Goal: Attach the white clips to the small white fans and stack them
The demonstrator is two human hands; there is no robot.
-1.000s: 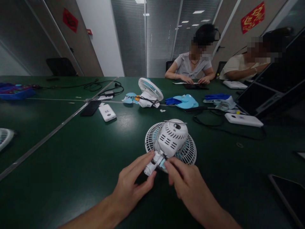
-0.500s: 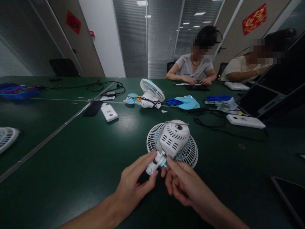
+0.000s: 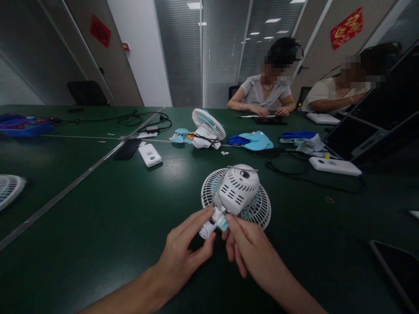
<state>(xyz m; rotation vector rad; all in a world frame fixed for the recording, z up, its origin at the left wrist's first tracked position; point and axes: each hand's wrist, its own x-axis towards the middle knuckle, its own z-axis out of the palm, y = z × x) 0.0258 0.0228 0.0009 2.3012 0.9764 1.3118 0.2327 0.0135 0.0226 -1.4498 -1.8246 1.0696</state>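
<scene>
A small white electric fan (image 3: 240, 189) lies grille-down on the green table, its slotted motor housing facing up. From the housing a white clamp-like neck (image 3: 207, 226) points toward me, with a light blue knob (image 3: 223, 224) on its right side. My left hand (image 3: 183, 244) grips that neck, fingers on top and thumb below. The thumb and index finger of my right hand (image 3: 248, 244) are closed on the blue knob; its other fingers curl underneath, partly hidden.
Beyond stand another white fan (image 3: 206, 131), light blue fan blades (image 3: 258, 140) and a white power bank (image 3: 149, 155). A black cable (image 3: 288, 170) runs at right, near a dark device (image 3: 397, 270). Two people (image 3: 266, 93) sit across the table.
My right hand has turned slightly around the blue knob, and the knob shows at a different angle. My left hand keeps its hold on the neck.
</scene>
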